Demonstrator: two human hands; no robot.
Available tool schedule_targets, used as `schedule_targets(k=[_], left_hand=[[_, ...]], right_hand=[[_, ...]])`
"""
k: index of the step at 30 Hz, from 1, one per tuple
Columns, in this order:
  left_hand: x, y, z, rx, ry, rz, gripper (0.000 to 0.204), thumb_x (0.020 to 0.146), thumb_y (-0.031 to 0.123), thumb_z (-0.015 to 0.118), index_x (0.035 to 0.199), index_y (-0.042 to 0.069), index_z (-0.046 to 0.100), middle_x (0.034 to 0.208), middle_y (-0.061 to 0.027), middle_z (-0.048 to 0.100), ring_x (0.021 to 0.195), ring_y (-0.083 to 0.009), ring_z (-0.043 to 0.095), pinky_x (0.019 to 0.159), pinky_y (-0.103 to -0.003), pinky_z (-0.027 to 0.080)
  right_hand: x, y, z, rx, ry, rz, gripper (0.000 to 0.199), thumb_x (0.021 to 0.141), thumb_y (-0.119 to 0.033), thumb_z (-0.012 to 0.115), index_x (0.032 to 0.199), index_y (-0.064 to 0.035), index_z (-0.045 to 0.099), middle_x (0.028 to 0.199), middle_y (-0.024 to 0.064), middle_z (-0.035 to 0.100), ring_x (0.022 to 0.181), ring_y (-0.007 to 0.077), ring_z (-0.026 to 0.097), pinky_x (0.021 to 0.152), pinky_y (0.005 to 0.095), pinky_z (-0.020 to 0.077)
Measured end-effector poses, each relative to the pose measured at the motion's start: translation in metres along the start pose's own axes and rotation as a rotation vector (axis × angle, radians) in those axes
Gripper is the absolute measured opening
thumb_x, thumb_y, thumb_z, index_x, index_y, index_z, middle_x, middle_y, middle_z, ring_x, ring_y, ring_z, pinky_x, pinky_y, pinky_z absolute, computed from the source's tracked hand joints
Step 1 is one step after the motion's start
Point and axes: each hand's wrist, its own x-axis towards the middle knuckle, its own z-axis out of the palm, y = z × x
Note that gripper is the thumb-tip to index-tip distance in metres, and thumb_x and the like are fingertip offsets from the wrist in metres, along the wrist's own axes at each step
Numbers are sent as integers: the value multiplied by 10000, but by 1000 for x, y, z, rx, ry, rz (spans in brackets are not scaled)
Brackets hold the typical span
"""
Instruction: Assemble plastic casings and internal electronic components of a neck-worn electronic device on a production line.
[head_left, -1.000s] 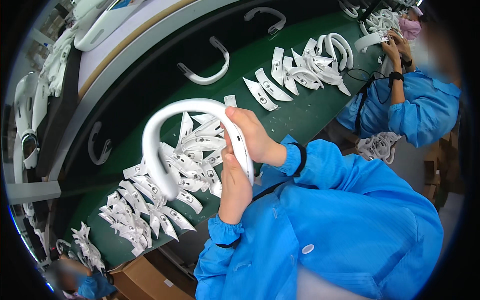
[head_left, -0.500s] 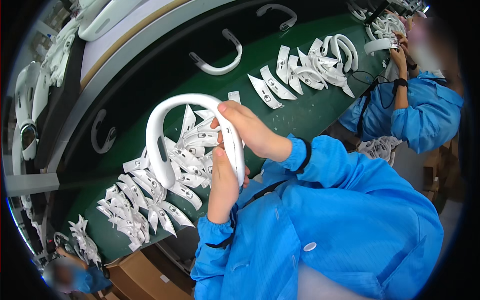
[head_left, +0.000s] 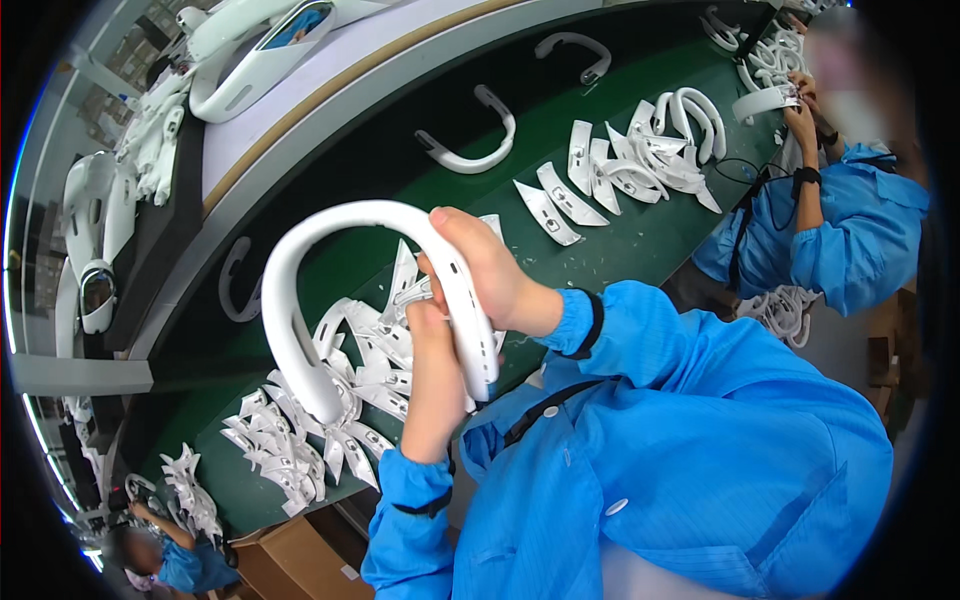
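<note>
with both hands on white u-shaped neckband [head_left: 300, 270], r hand [head_left: 490, 275] over l hand [head_left: 435, 365]

Both hands [head_left: 470, 310] gripping white U-shaped neckband [head_left: 300, 270], white covers [head_left: 330, 400] below

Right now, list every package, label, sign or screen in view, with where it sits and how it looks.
Cardboard box: brown, open-topped, below the near edge of the green bench, at the lower left.
Glossy panel: dark and reflective, set in a long white housing at the top left; cannot tell if it is a screen.
No labels or signs can be made out.
</note>
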Motion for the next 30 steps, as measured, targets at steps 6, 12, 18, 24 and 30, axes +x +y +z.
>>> schedule_targets(k=[6, 12, 18, 24, 30], left_hand=[[12, -12, 16, -542, 93, -38, 594, 929, 548, 122, 1007, 74, 472, 657, -87, 576, 476, -184, 579, 369, -301, 479], [21, -25, 1, -244, 252, 279, 495, 977, 411, 135, 1057, 24, 432, 1017, -114, 495, 905, -157, 514, 783, -302, 428], [17, 2, -5, -495, 84, -80, 522, 957, 473, 196, 1100, 54, 472, 816, -113, 591, 610, -195, 616, 501, -295, 520], [13, 5, 6, -643, -101, -99, 488, 952, 480, 235, 1136, 76, 440, 817, -101, 594, 591, -199, 613, 475, -291, 515], [20, -14, 29, -751, 305, 44, 395, 970, 390, 293, 1147, 70, 442, 1013, -57, 554, 921, -138, 573, 761, -262, 486]], right_hand=[[-12, 6, 15, -187, -54, -193, 328, 903, -270, 418, 1117, -26, 463, 795, 67, 557, 661, 94, 550, 568, 226, 452], [-13, 17, 20, -491, -146, -472, 403, 922, -259, 351, 1251, -27, 332, 841, 61, 524, 729, 93, 474, 656, 220, 393], [3, 7, 25, -338, -103, -191, 353, 952, -264, 313, 1226, -43, 347, 911, 70, 509, 780, 86, 483, 687, 224, 413], [-21, 0, 18, -439, -69, -155, 425, 941, -231, 339, 1318, -39, 296, 1097, 105, 466, 985, 138, 451, 858, 256, 375], [-25, -4, 14, -584, -108, -292, 364, 916, -199, 383, 1221, -6, 336, 975, 111, 532, 845, 136, 495, 751, 271, 398]])
